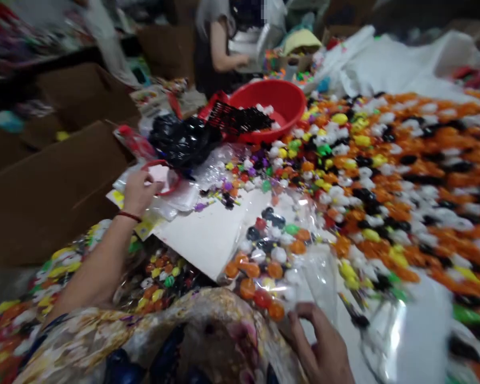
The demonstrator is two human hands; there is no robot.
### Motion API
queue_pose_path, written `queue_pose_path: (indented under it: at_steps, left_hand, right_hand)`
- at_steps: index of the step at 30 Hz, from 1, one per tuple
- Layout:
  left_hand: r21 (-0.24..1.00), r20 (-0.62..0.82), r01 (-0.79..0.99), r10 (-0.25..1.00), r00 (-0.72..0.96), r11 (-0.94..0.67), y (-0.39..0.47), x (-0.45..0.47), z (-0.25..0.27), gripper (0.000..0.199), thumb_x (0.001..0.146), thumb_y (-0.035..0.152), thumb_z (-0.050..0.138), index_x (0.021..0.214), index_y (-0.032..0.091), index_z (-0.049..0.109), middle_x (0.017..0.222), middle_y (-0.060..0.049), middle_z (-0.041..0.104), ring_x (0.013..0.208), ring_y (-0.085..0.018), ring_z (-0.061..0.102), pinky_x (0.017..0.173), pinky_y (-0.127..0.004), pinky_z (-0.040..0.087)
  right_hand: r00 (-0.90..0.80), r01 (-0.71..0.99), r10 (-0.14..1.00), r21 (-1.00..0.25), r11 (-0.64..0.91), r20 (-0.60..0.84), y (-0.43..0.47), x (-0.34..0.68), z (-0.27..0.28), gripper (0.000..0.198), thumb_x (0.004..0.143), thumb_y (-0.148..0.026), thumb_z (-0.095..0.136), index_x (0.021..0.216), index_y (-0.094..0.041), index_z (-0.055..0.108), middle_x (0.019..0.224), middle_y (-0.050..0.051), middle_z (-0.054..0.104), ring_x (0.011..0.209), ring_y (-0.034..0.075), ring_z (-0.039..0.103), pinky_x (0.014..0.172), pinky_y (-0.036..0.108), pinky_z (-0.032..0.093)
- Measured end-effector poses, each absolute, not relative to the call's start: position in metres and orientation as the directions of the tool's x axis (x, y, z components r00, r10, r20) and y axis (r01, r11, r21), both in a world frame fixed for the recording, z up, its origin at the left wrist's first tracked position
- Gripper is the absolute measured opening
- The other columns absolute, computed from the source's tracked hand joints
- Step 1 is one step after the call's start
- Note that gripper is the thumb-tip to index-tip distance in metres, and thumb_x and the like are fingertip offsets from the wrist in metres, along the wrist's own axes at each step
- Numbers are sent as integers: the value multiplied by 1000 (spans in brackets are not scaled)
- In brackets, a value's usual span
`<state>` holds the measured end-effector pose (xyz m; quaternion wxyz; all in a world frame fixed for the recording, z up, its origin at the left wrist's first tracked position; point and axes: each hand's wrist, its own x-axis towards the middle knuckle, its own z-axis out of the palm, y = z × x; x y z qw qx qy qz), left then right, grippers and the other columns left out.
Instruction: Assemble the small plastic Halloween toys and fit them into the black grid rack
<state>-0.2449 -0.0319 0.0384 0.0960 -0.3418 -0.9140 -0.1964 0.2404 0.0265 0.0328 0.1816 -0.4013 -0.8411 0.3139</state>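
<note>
My left hand [140,193] reaches to a small red-rimmed dish [173,188] that holds a stack of white paper slips [162,175]. Its fingers pinch at the near side of the stack. By the lower edge, my right hand [322,344] has its thumb and index finger closed at the edge of a clear plastic bag [320,277]. Inside that bag lie small orange, black, white, red and green plastic pieces [264,256]. The bag rests on a white board [204,234] in front of me. Blur hides the exact fingertip contact.
A big heap of colourful plastic pieces [384,176] covers the right side. Behind the board stand a red basin [280,93] with a black grid basket [240,120], and a black plastic bag [180,138]. Cardboard boxes [52,197] are on the left. Another person [220,48] works at the back.
</note>
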Motion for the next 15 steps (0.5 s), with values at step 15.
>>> queue_pose_path:
  at_steps: [15]
  left_hand:
    - [-69,635,674,488,598,-736,-56,-18,42,21,87,17,56,103,26,66,92,-3,75,89,-17,67,78,-32,55]
  right_hand:
    - [-529,517,776,-595,616,345,27,203,31,17,98,-22,41,89,-21,54,74,2,62,64,14,61,60,24,48]
